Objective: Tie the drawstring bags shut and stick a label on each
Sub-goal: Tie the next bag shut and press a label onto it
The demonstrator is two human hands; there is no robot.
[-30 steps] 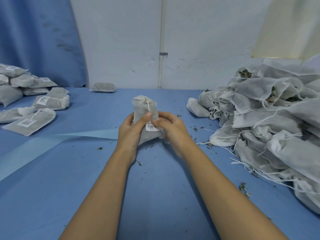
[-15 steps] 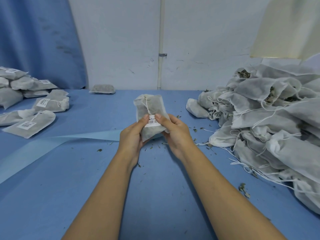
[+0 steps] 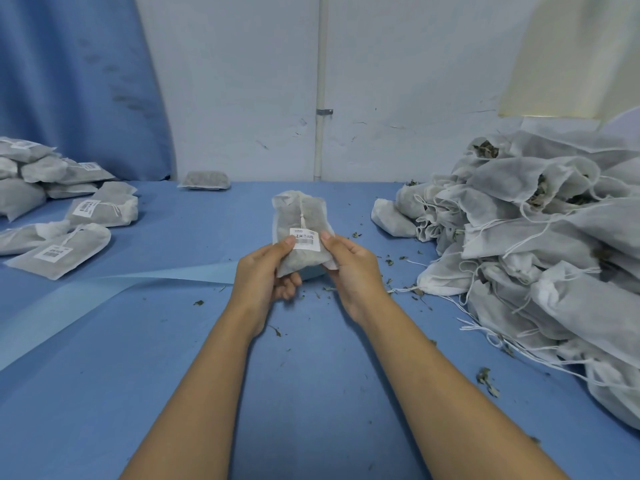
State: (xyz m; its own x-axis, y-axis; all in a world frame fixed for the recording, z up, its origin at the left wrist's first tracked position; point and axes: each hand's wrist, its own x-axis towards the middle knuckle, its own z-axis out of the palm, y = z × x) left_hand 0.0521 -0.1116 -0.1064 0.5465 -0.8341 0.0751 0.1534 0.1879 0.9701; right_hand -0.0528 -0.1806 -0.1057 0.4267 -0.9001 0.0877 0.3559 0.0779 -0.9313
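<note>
Your left hand (image 3: 265,271) and right hand (image 3: 349,268) pinch a tied, labelled bag (image 3: 301,233); finished bags (image 3: 69,216) lie left, an untied heap (image 3: 536,244) waits right.

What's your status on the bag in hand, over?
Left hand and right hand both pinch the tied drawstring bag. Barcode label on its front. Untied pile at right, apart from hands.

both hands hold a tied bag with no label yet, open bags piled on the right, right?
Not quite: the head view shows a barcode label on the bag held by the left hand and right hand. The rest stands.
</note>
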